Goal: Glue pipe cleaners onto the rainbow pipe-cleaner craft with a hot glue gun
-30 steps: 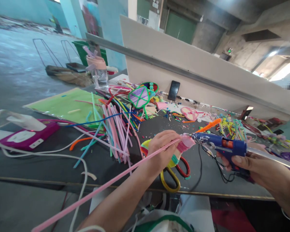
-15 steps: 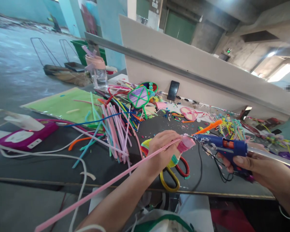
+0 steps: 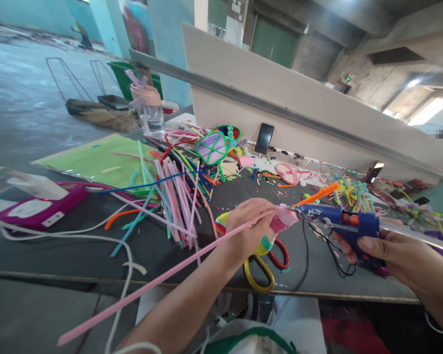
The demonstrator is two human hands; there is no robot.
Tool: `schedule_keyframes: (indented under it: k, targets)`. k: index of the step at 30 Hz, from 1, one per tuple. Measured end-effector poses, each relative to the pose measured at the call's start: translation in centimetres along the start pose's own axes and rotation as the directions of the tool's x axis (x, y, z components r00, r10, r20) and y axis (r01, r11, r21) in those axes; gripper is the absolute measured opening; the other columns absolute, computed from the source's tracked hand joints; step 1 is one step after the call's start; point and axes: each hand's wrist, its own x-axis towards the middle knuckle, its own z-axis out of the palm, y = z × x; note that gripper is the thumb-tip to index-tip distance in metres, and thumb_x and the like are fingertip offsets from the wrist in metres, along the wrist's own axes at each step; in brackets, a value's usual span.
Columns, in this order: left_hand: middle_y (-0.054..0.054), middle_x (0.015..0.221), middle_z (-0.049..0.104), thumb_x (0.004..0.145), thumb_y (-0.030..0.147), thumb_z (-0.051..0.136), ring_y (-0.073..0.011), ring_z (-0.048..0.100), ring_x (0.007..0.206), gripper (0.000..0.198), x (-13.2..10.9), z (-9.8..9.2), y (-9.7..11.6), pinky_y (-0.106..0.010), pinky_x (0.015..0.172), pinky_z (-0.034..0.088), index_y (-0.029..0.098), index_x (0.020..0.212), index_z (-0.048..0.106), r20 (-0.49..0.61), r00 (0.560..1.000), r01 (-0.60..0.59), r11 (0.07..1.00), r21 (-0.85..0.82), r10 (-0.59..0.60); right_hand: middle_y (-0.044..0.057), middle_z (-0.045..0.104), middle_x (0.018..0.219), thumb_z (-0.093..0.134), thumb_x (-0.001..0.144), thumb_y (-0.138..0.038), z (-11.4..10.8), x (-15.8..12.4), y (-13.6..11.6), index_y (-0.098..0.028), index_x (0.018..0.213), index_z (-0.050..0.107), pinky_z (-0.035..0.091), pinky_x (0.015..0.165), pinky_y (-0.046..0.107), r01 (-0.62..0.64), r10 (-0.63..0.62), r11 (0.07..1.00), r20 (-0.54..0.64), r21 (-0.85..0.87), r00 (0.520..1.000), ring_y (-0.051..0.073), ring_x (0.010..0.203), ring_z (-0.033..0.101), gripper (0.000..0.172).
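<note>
My left hand [image 3: 249,223] is closed on a small multicoloured fuzzy craft piece [image 3: 283,220], pink at its right end, with yellow and teal parts below. A long pink pipe cleaner [image 3: 162,278] runs from that hand down to the lower left. My right hand [image 3: 384,248] grips a blue hot glue gun [image 3: 354,228], a clear glue stick [image 3: 421,237] jutting from its rear. The glue-smeared nozzle is close to the pink end; whether they touch I cannot tell. Under my left hand lie scissors with red and yellow handles [image 3: 260,275], their blades hidden.
Pink and lilac pipe cleaners [image 3: 179,201] lie piled at left, near a purple power strip [image 3: 40,204] with a white cable. A bottle [image 3: 151,113], a phone [image 3: 265,137] and a green-rimmed craft piece [image 3: 211,147] stand farther back. A low partition [image 3: 280,93] borders the table.
Both hands hold almost the same place. The free end of the pink pipe cleaner has shifted slightly up and right, and the glue gun has moved very slightly.
</note>
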Motion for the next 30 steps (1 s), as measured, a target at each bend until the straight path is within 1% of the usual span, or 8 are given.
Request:
schedule_keyframes:
  k: [3, 6, 10, 14, 18, 22, 26, 30]
  targets:
    - [-0.004, 0.081, 0.072, 0.081, 0.011, 0.062, -0.0143, 0.066, 0.079, 0.009, 0.2, -0.1, 0.2, -0.026, 0.077, 0.054, 0.017, 0.083, 0.068, 0.01, 1.0, 0.028, 1.0, -0.004, -0.028, 0.006, 0.067, 0.067, 0.07, 0.068, -0.052, -0.1, 0.0, 0.0, -0.018, 0.076, 0.073, 0.046, 0.055, 0.027, 0.028, -0.028, 0.999, 0.033, 0.017, 0.999, 0.017, 0.058, 0.059, 0.035]
    - [-0.005, 0.084, 0.072, 0.079, 0.017, 0.066, -0.0149, 0.066, 0.076, 0.008, 0.2, -0.1, 0.4, -0.026, 0.07, 0.055, 0.017, 0.086, 0.069, 0.007, 0.989, 0.147, 0.989, -0.02, -0.147, 0.006, 0.068, 0.07, 0.07, 0.068, -0.052, -0.2, -0.1, 0.0, -0.019, 0.077, 0.073, 0.046, 0.054, 0.027, 0.034, -0.037, 0.998, 0.059, 0.049, 0.998, 0.018, 0.059, 0.059, 0.034]
    - [-0.008, 0.092, 0.071, 0.075, 0.023, 0.07, -0.0149, 0.066, 0.073, 0.02, 0.3, -0.1, 0.7, -0.024, 0.064, 0.055, 0.015, 0.093, 0.071, 0.047, 0.94, 0.34, 0.934, -0.107, -0.337, 0.007, 0.069, 0.073, 0.073, 0.067, -0.049, -0.2, -0.2, 0.5, -0.019, 0.084, 0.074, 0.048, 0.056, 0.027, -0.021, 0.016, 0.987, 0.036, 0.157, 0.999, 0.017, 0.06, 0.06, 0.035]
    - [-0.008, 0.091, 0.072, 0.074, 0.024, 0.07, -0.0131, 0.064, 0.067, 0.024, 0.8, -0.4, 1.2, -0.023, 0.06, 0.053, 0.014, 0.095, 0.072, 0.124, 0.897, 0.439, 0.885, -0.153, -0.424, 0.008, 0.07, 0.072, 0.077, 0.063, -0.048, -0.3, -0.5, 0.8, -0.019, 0.082, 0.075, 0.049, 0.055, 0.027, -0.087, 0.091, 0.964, -0.003, 0.251, 0.996, 0.017, 0.059, 0.061, 0.035]
    - [-0.005, 0.08, 0.071, 0.074, 0.028, 0.07, -0.0108, 0.059, 0.059, 0.023, 1.1, -0.7, 1.7, -0.02, 0.052, 0.048, 0.013, 0.092, 0.072, 0.151, 0.868, 0.495, 0.851, -0.176, -0.473, 0.008, 0.07, 0.07, 0.08, 0.058, -0.049, 0.1, -1.1, 0.6, -0.018, 0.081, 0.076, 0.049, 0.056, 0.026, -0.092, 0.112, 0.952, -0.054, 0.293, 0.992, 0.017, 0.059, 0.061, 0.038]
    - [-0.006, 0.079, 0.072, 0.074, 0.029, 0.071, -0.0109, 0.06, 0.06, 0.024, 0.8, -0.5, 1.6, -0.02, 0.054, 0.048, 0.012, 0.09, 0.072, 0.143, 0.844, 0.536, 0.81, -0.239, -0.517, 0.008, 0.069, 0.07, 0.081, 0.056, -0.048, 0.3, -1.4, 0.7, -0.018, 0.081, 0.077, 0.05, 0.054, 0.026, -0.091, 0.11, 0.936, -0.036, 0.339, 0.993, 0.017, 0.059, 0.061, 0.04]
    - [-0.007, 0.08, 0.073, 0.075, 0.03, 0.07, -0.0126, 0.062, 0.061, 0.023, 0.5, -0.3, 1.3, -0.022, 0.055, 0.05, 0.013, 0.091, 0.072, 0.148, 0.851, 0.526, 0.81, -0.259, -0.505, 0.01, 0.07, 0.074, 0.081, 0.057, -0.046, 0.0, -1.5, 1.1, -0.017, 0.084, 0.077, 0.051, 0.054, 0.027, -0.083, 0.087, 0.935, 0.005, 0.345, 0.996, 0.019, 0.062, 0.062, 0.039]
    - [-0.006, 0.078, 0.073, 0.078, 0.03, 0.068, -0.0132, 0.063, 0.061, 0.021, 0.4, -0.4, 1.0, -0.022, 0.055, 0.05, 0.015, 0.091, 0.072, 0.154, 0.885, 0.463, 0.858, -0.22, -0.439, 0.011, 0.071, 0.073, 0.081, 0.054, -0.05, -0.3, -2.0, 1.3, -0.019, 0.082, 0.078, 0.051, 0.055, 0.03, -0.085, 0.104, 0.944, -0.042, 0.319, 0.994, 0.021, 0.06, 0.063, 0.042]
